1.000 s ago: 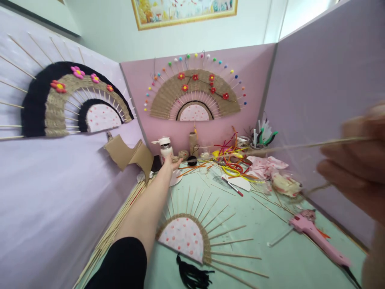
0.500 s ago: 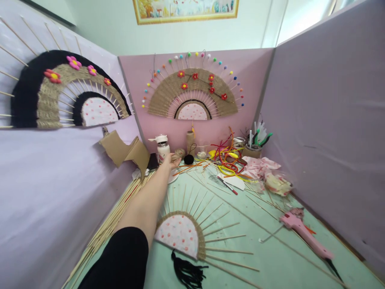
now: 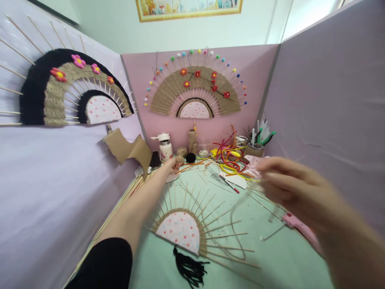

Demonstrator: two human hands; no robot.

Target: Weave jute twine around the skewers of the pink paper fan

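Note:
My left hand [image 3: 172, 164] reaches far across the green table and is closed around a ball of jute twine [image 3: 179, 159], beside a white bottle [image 3: 165, 147]. My right hand [image 3: 290, 186] is blurred at mid right, fingers pinched on a thin strand of twine [image 3: 234, 210]. The strand curves down toward a half-made fan [image 3: 180, 229]. That fan has a pink dotted half-disc, a jute rim and bamboo skewers radiating out, and it lies flat between my arms. A black tassel [image 3: 190, 269] lies just in front of it.
A pink glue gun [image 3: 300, 227] lies under my right hand. A bundle of skewers [image 3: 120, 208] runs along the left wall near folded cardboard [image 3: 129, 148]. Pipe cleaners [image 3: 228, 155], a red pen [image 3: 229, 184] and a tool cup [image 3: 255, 147] crowd the back. Finished fans [image 3: 195, 94] hang on the walls.
My right hand, out of view half a second ago, has swung back in at mid right with the twine strand. My left hand has closed on the twine ball.

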